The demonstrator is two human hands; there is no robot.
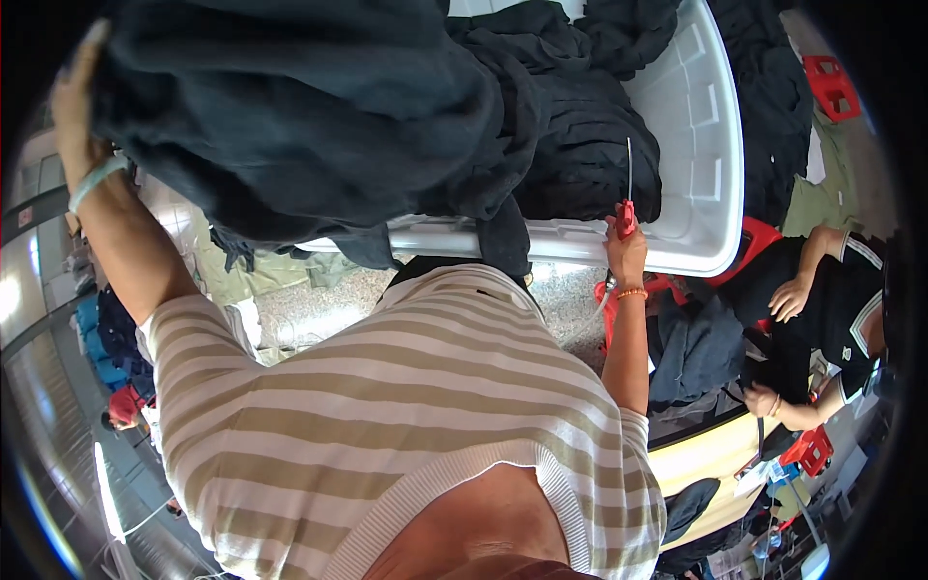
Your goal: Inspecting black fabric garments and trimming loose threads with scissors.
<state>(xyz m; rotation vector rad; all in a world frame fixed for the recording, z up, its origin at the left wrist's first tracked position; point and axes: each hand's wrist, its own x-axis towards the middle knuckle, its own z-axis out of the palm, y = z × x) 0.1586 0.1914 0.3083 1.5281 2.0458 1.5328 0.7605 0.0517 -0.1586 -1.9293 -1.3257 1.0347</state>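
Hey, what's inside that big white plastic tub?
The white plastic tub holds a heap of dark garments, some spilling over its near rim. The left hand lifts one dark garment above it. The tub's bottom is covered, so anything beneath stays hidden.

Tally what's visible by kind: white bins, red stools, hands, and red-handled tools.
White plastic bin: 1
Red stools: 2
Person's own hands, left hand and right hand: 2
Co-worker's hands: 2
Red-handled tool: 1
Total: 8
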